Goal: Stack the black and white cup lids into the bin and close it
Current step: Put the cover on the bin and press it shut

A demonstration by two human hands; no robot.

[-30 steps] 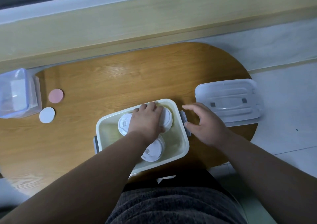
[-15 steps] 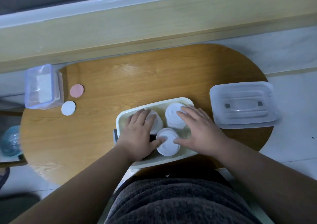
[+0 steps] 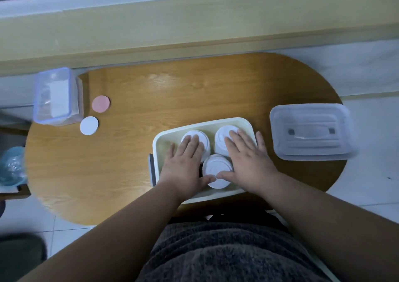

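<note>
A cream bin (image 3: 220, 122) sits near the front edge of the wooden table (image 3: 164, 100). Inside it stand three stacks of white cup lids: a back-left stack (image 3: 205, 138), a back-right stack (image 3: 222, 136) and a front stack (image 3: 218, 170). A sliver of black shows just left of the front stack. My left hand (image 3: 183, 163) lies flat on the back-left stack, thumb touching the front stack. My right hand (image 3: 248, 158) lies flat on the back-right stack, thumb on the front stack. The bin's translucent lid (image 3: 309, 131) lies on the table to the right, off the bin.
At the table's left end stand a clear plastic container (image 3: 55, 97), a pink disc (image 3: 101, 104) and a white disc (image 3: 89, 125). A blue object (image 3: 11, 166) sits off the table's left edge. A yellow wall ledge runs behind the table.
My right hand moved from the bin's right edge into the bin onto the lids. My left hand shifted left onto the back-left stack. The camera view has panned left.
</note>
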